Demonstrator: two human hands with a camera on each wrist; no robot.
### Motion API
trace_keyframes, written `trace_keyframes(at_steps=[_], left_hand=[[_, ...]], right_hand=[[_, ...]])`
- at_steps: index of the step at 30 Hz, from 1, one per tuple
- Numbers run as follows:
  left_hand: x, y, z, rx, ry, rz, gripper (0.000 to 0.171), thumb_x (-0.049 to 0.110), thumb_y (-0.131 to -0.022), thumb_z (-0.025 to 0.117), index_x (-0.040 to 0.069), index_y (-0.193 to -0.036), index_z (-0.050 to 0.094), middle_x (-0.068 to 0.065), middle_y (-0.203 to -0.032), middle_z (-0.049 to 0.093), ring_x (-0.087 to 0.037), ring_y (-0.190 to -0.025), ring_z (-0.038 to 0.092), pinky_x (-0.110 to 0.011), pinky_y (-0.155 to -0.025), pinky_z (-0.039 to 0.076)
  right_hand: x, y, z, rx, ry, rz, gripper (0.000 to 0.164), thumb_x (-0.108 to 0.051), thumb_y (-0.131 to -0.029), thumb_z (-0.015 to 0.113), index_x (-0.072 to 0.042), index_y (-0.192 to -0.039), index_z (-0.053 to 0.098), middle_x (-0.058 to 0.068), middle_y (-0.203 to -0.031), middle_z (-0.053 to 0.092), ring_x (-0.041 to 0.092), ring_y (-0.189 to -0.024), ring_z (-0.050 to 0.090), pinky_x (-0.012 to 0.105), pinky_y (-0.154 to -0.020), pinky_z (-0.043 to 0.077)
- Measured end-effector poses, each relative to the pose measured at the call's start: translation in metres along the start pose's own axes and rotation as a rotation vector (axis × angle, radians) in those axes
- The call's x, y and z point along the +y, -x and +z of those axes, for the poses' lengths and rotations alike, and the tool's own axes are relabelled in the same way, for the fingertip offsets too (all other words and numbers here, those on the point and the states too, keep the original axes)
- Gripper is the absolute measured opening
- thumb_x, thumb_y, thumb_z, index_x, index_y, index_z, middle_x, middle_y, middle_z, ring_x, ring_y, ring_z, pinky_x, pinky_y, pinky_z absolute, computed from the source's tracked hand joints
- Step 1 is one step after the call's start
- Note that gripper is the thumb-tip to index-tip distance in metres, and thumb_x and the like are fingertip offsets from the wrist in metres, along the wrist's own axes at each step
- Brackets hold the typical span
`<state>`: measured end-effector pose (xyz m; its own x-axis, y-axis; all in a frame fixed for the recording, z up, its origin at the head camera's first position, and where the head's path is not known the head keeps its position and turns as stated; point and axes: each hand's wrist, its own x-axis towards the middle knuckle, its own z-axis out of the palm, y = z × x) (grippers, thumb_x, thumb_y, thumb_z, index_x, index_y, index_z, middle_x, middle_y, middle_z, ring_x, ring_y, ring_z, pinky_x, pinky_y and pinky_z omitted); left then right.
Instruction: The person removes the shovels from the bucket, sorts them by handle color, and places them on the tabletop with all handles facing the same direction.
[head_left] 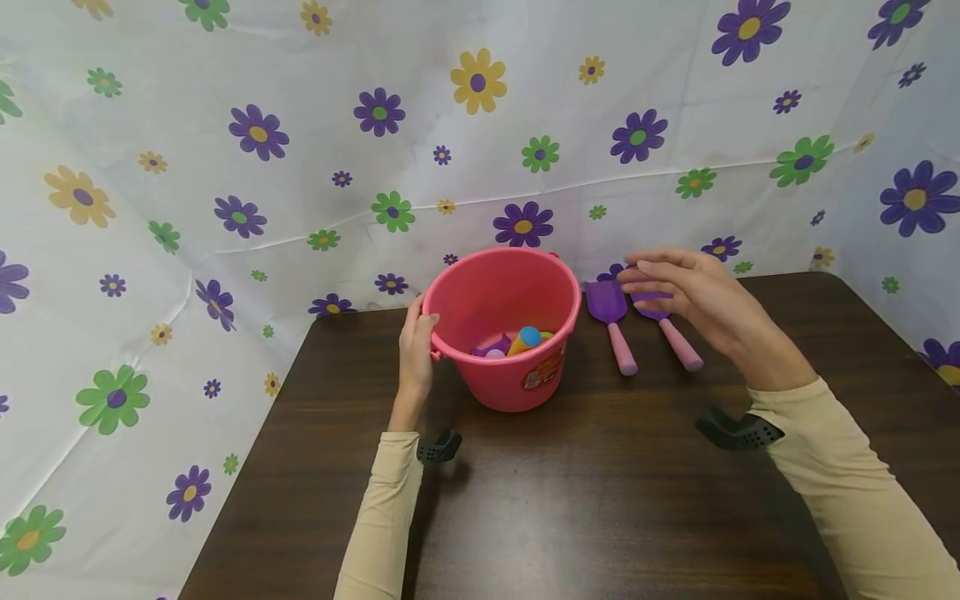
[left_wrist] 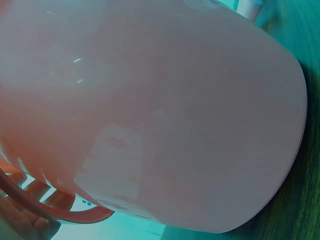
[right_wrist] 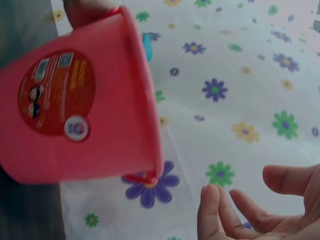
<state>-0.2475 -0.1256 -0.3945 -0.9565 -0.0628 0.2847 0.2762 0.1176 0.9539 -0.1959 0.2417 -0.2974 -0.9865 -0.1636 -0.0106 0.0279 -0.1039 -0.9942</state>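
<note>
So, pink bucket (head_left: 486, 382) stands on the brown desk (head_left: 555, 517), toward its far edge, left of that edge's middle. Left hand (head_left: 417, 346) is on the bucket's left side, fingers and thumb grasping the rim. Right hand (head_left: 701, 304) is up near the far edge, fingers released, loosely extended and slightly bent, in front of the right-hand shovel's blade in the head view.

Left shovel (head_left: 611, 315) lies just beside the bucket; right shovel (head_left: 678, 342) lies next to it, partly hidden. Both: purple blade toward the far edge, pink handle toward the near edge. Inside bucket: purple piece (head_left: 492, 345), orange-and-blue piece (head_left: 526, 339), more bits partly covered. Red oval sticker (right_wrist: 57, 93) on bucket wall. Flowered sheet (head_left: 300, 92) hangs behind the far edge.
</note>
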Motion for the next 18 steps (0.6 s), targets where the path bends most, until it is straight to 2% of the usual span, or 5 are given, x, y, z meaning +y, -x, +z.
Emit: trace_keyframes(at_steps=[8, 18], left_hand=[[0.000, 0.000, -0.001, -0.003, 0.012, 0.003, 0.055, 0.027, -0.099, 0.046, 0.014, -0.152, 0.051, -0.001, -0.071, 0.047, -0.009, -0.054, 0.042, -0.020, -0.052, 0.040], [-0.001, 0.000, -0.001, -0.001, 0.000, 0.003, 0.054, 0.028, -0.099, 0.046, 0.015, -0.152, 0.051, -0.007, -0.075, 0.049, -0.009, -0.054, 0.042, -0.021, -0.052, 0.041]], right_hand=[[-0.013, 0.009, 0.018, -0.026, 0.078, -0.049, 0.017, -0.022, -0.105, 0.061, -0.020, -0.116, 0.073, 0.000, -0.113, 0.075, 0.015, -0.104, 0.071, 0.025, -0.085, 0.058], [-0.025, 0.021, 0.037, -0.115, 0.049, -0.148, 0.023, -0.018, -0.106, 0.058, -0.014, -0.123, 0.073, 0.007, -0.118, 0.072, 0.022, -0.110, 0.069, 0.029, -0.087, 0.058]])
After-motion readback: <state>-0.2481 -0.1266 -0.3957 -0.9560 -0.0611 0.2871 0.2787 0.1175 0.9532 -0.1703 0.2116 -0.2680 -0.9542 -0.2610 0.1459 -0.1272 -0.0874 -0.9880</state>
